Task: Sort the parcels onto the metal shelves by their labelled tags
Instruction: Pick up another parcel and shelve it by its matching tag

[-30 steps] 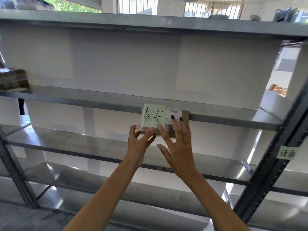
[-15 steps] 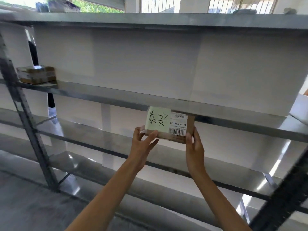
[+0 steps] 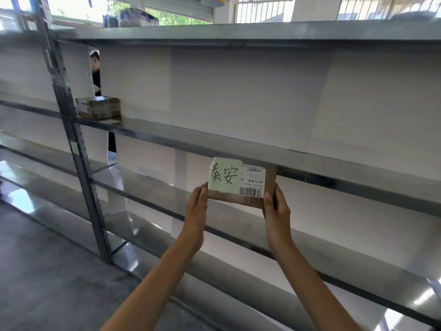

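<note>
Held up before the metal shelves [image 3: 238, 144], the small cardboard parcel [image 3: 268, 187] looks light and stiff, left hand [image 3: 196, 206] and right hand [image 3: 276, 209] clamped on its short ends, a sound grip

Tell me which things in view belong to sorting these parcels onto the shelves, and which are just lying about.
Part of the job:
held parcel with its green handwritten tag
left hand and right hand gripping its ends
metal shelves
stacked parcels already on a shelf

Just lying about:
items on the top shelf
yellow object overhead
</note>
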`<state>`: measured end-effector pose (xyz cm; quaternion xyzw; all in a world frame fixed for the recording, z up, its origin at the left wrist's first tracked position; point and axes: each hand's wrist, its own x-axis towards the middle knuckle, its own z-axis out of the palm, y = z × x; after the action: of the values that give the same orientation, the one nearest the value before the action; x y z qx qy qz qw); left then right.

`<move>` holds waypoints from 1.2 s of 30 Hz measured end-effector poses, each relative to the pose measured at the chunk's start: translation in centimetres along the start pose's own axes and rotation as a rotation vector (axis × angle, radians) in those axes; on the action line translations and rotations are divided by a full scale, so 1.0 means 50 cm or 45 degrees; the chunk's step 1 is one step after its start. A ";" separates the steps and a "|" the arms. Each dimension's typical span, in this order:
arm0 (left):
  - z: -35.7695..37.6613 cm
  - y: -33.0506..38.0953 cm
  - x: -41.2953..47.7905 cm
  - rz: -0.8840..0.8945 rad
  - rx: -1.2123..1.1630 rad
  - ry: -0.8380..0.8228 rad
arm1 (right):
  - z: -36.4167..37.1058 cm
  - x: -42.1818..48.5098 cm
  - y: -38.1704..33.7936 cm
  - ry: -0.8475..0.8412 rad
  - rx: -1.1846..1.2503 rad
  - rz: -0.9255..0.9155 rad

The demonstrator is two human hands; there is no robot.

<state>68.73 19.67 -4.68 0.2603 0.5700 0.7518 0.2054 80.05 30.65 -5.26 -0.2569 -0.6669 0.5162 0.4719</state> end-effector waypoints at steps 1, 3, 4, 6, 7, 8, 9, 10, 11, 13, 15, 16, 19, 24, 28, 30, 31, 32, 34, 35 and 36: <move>-0.013 0.001 0.006 0.003 0.004 0.008 | 0.016 0.000 0.002 -0.004 0.015 0.004; -0.044 0.008 0.019 -0.020 0.018 0.015 | 0.051 -0.001 0.004 -0.016 0.054 0.014; -0.062 0.010 0.026 -0.038 0.014 0.018 | 0.068 -0.002 0.004 -0.026 0.073 0.015; -0.097 0.016 0.043 -0.066 0.002 0.023 | 0.104 -0.001 0.004 -0.035 0.099 0.016; -0.114 0.018 0.052 -0.070 0.003 0.030 | 0.123 0.000 0.004 -0.035 0.106 0.019; -0.131 0.021 0.061 -0.077 0.006 0.041 | 0.143 0.001 0.005 -0.035 0.108 0.021; -0.148 0.024 0.069 -0.082 0.010 0.050 | 0.163 0.003 0.005 -0.035 0.110 0.020; -0.165 0.028 0.078 -0.087 0.012 0.058 | 0.184 0.004 0.006 -0.034 0.114 0.022; -0.182 0.030 0.088 -0.095 0.009 0.064 | 0.204 0.005 0.009 -0.031 0.119 0.028; -0.219 0.033 0.110 -0.115 0.020 0.078 | 0.246 0.007 0.011 -0.024 0.125 0.034; -0.258 0.037 0.129 -0.136 0.049 0.089 | 0.287 0.010 0.011 -0.019 0.134 0.035; -0.278 0.038 0.137 -0.142 0.061 0.091 | 0.307 0.012 0.010 -0.022 0.139 0.037; -0.333 0.045 0.155 -0.138 0.082 0.112 | 0.368 0.014 0.008 -0.029 0.143 0.049; -0.416 0.059 0.182 -0.111 0.136 0.171 | 0.456 0.005 0.006 -0.045 0.145 0.081; -0.478 0.056 0.197 -0.094 0.187 0.227 | 0.509 -0.006 0.002 -0.074 0.139 0.092; -0.503 0.054 0.200 -0.114 0.197 0.262 | 0.533 -0.013 -0.001 -0.088 0.118 0.086; -0.514 0.051 0.203 -0.121 0.196 0.274 | 0.544 -0.016 -0.002 -0.090 0.109 0.086; -0.524 0.048 0.206 -0.125 0.197 0.278 | 0.554 -0.019 -0.003 -0.093 0.105 0.086; -0.539 0.042 0.214 -0.135 0.196 0.281 | 0.571 -0.023 -0.001 -0.098 0.100 0.091; -0.546 0.040 0.217 -0.143 0.194 0.286 | 0.579 -0.024 0.002 -0.098 0.099 0.101; -0.552 0.038 0.222 -0.152 0.188 0.293 | 0.587 -0.024 0.005 -0.093 0.097 0.108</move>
<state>42.79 5.16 -7.03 0.1524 0.6579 0.7192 0.1634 54.27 16.67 -6.57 -0.2478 -0.6521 0.5698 0.4345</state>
